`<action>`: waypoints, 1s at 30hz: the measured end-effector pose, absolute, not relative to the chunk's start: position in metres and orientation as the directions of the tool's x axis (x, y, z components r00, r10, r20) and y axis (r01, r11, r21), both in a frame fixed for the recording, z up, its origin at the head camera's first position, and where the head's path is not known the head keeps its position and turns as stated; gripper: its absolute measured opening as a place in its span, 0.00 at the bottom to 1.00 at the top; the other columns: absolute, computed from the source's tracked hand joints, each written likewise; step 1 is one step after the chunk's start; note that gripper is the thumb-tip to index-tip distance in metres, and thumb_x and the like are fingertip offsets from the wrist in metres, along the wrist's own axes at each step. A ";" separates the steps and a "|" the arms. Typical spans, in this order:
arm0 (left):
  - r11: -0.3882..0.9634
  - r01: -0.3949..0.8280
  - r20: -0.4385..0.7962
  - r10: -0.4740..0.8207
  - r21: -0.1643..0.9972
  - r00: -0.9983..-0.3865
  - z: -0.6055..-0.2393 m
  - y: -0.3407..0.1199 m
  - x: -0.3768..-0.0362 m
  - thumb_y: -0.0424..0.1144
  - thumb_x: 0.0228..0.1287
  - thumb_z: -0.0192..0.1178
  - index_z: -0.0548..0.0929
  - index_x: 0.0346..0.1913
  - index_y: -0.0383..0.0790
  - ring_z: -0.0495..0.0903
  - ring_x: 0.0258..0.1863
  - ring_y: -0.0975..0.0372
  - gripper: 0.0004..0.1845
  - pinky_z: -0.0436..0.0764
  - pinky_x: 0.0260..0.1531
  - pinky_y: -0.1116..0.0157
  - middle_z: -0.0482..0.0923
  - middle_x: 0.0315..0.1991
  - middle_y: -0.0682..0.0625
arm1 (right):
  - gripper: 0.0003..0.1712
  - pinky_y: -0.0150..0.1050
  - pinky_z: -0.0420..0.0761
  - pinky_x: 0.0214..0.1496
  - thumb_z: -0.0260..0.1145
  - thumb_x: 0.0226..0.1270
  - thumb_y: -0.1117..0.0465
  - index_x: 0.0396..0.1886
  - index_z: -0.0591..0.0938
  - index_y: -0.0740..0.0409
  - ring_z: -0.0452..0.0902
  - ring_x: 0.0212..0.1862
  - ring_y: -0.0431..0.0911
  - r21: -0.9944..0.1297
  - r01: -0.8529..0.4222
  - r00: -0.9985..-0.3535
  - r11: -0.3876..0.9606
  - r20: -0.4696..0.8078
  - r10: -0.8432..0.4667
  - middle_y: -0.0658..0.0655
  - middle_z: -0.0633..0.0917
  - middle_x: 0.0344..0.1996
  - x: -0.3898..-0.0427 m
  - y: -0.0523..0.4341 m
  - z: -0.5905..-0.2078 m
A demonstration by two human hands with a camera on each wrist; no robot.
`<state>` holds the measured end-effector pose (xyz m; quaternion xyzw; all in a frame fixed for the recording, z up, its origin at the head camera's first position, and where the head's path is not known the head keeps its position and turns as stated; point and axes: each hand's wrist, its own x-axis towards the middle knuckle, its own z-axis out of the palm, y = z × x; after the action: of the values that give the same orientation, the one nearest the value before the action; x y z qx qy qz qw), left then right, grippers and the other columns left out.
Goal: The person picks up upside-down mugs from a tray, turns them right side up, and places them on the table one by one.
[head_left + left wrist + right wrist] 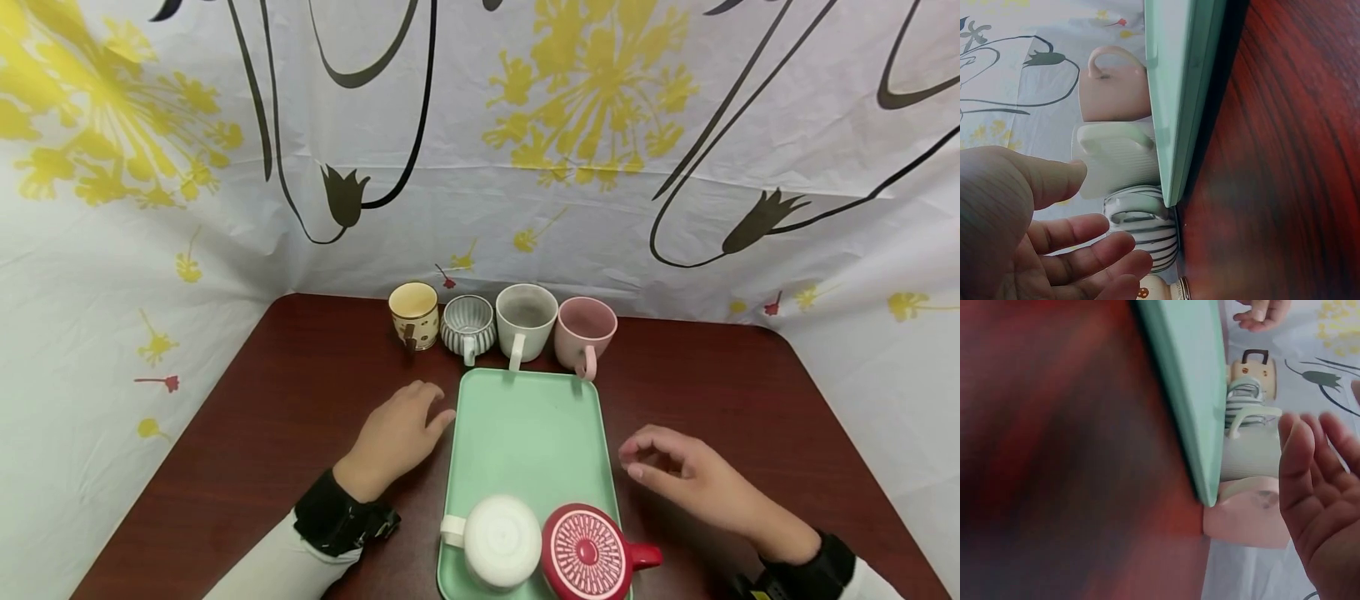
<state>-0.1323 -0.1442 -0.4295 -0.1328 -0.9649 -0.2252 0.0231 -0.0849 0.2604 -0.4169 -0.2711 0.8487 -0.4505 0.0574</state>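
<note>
My left hand (397, 433) hovers at the left edge of a green tray (536, 442), fingers relaxed and holding nothing. Across the tray, my right hand (686, 471) hangs by its right side, fingers loosely bent around nothing. On the tray's near end a white mug (502, 542) and a red mug (587, 552) lie bottom up, handles pointing outward. Past the far end stand a yellow mug (414, 315), a striped cup (468, 325), a ribbed white mug (527, 321) and a pink mug (585, 331), all upright in a row with handles toward me.
The dark red-brown table (315, 367) carries everything. A white cloth (465, 125) with yellow and dark flower prints hangs behind the far edge and along both sides. The row of mugs stands close to that cloth.
</note>
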 end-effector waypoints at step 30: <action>0.866 0.265 0.094 0.248 0.424 -0.964 -0.433 -0.145 -0.132 0.50 0.74 0.64 0.83 0.56 0.41 0.84 0.53 0.53 0.18 0.85 0.48 0.51 0.84 0.52 0.46 | 0.22 0.36 0.82 0.38 0.70 0.62 0.80 0.50 0.83 0.54 0.81 0.42 0.41 -0.871 -0.490 -0.530 0.031 0.269 -0.804 0.54 0.84 0.41 -0.050 0.275 -0.457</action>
<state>-0.1325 -0.1448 -0.4330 -0.1328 -0.9658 -0.2220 0.0184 -0.0504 0.2749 -0.4572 -0.4609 0.7021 -0.5215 0.1505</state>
